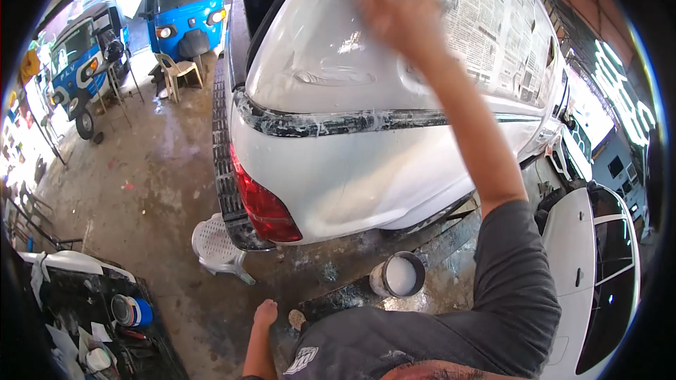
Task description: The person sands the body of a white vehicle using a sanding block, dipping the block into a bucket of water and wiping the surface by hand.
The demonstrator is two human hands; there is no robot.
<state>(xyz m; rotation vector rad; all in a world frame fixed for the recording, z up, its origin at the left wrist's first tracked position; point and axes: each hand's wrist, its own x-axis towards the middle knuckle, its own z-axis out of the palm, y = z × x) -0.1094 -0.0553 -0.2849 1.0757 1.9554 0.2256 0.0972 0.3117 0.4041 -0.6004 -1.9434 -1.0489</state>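
My right arm reaches up across the white vehicle body. My right hand, smeared by motion, is at the wet, shiny upper side panel. A dark grey edge shows under its fingertips; what the hand grips there is too blurred to name. My left hand hangs low at my side with fingers curled closed and nothing seen in it. Below the panel runs a black trim strip smudged with white. A red tail light sits at the body's rear corner. Newspaper covers the window area right of my forearm.
A bucket of whitish liquid stands on the floor before me. Beside the rear bumper is a white plastic stool. Cans and papers lie on a dark surface at lower left. Blue three-wheelers stand far left; a white car is at right.
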